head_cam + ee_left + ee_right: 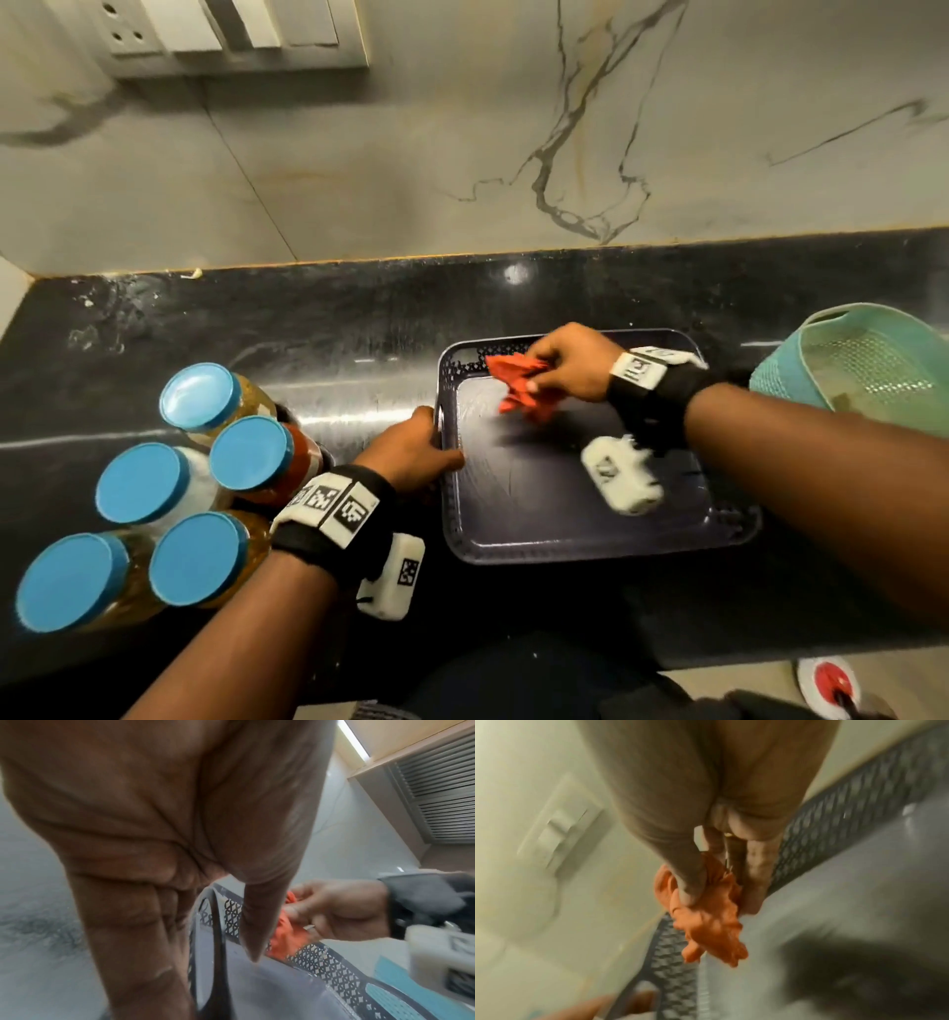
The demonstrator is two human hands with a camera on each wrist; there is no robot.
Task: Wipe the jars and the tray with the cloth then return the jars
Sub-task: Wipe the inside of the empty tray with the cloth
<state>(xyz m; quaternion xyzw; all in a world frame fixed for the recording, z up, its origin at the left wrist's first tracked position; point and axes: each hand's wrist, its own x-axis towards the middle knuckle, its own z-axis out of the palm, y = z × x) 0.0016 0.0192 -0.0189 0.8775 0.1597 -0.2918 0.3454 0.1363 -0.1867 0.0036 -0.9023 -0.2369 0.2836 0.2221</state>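
Observation:
A dark tray [590, 545] with a perforated rim lies on the black counter, nothing standing in it. My right hand [560, 367] holds a crumpled orange-red cloth [521, 388] against the tray's far left corner; in the right wrist view the thumb and fingers pinch the cloth [706, 923] beside the mesh rim [834, 817]. My left hand [416, 455] grips the tray's left edge, thumb inside, fingers outside; the left wrist view shows that rim [218, 923] between thumb and fingers. Several blue-lidded jars [200, 395] [141, 483] [197, 557] stand clustered on the counter to the left.
A teal perforated basket [868, 370] sits at the counter's right end, close to the tray. The marble wall rises behind, with a switch panel [236, 36] at upper left. Bare black counter [359, 329] lies behind the jars and tray.

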